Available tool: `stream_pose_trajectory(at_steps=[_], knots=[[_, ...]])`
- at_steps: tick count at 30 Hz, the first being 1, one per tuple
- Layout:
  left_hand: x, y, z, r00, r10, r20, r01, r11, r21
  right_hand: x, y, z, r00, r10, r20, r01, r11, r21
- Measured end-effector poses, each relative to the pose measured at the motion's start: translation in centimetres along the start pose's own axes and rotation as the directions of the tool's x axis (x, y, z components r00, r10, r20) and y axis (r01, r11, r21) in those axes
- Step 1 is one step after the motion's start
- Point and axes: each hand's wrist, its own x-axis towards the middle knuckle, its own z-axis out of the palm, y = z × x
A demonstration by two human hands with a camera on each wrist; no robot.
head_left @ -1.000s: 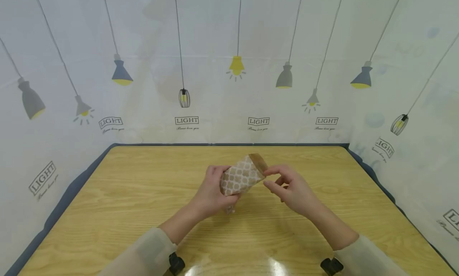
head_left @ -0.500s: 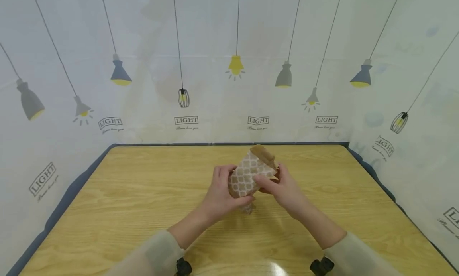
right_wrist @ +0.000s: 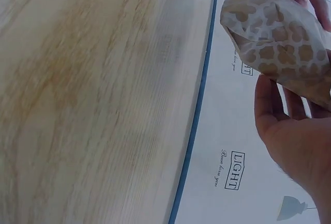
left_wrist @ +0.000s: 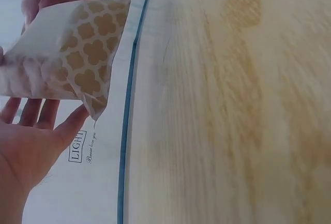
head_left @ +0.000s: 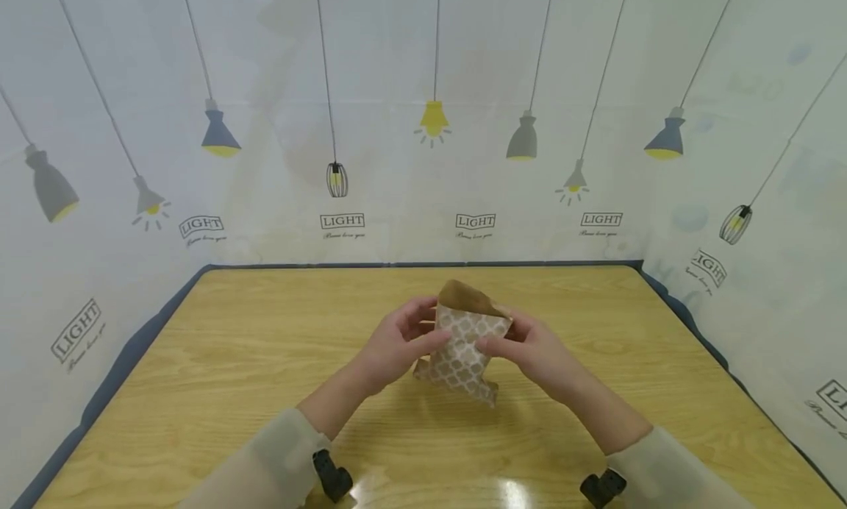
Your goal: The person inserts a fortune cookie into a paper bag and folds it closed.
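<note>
A brown paper bag (head_left: 463,354) with a white lattice print is held up over the table between both hands, its plain brown mouth spread at the top. On its left side the left hand (head_left: 400,343) grips it, thumb across the front and fingers behind. The right hand (head_left: 532,351) pinches the opposite side near the mouth, thumb on the printed face. In the left wrist view the bag (left_wrist: 88,53) looks puffed out, with a pointed lower corner. The right wrist view shows creases across the bag (right_wrist: 279,38). Its inside is hidden.
The wooden table (head_left: 265,325) stretches out under the hands. Behind it and at both sides hangs a white backdrop (head_left: 390,185) printed with lamps and lettering. A black wrist camera (head_left: 333,476) sits at the left sleeve, another black camera (head_left: 603,487) at the right.
The right hand has come from near the bag's mouth to grip its right side. The bag has turned from a rightward slant to nearly upright, and its mouth has opened wider.
</note>
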Motion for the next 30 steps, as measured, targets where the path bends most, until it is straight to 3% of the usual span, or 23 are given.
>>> stream_pose_trajectory(at_steps=[8,16,23,30], knots=[[0.09,0.02,0.43,0.997,0.006,-0.08,-0.009,1.0,-0.028,0.36,-0.23,0.32,0.997,0.018,-0.073,-0.017,1.0,0.02],[0.2,0.13,0.6,0.993,-0.026,-0.116,0.011,0.992,-0.127,0.19,-0.44,0.36,0.994,0.006,-0.107,-0.004,1.0,0.018],[0.25,0.41,0.77,0.977,-0.044,-0.21,0.002,0.981,-0.193,0.18,-0.57,0.34,0.993,0.008,-0.121,-0.006,1.0,0.018],[0.51,0.11,0.76,0.957,-0.056,-0.285,-0.014,0.971,-0.238,0.31,-0.55,0.45,0.979,0.02,-0.203,-0.014,0.999,0.034]])
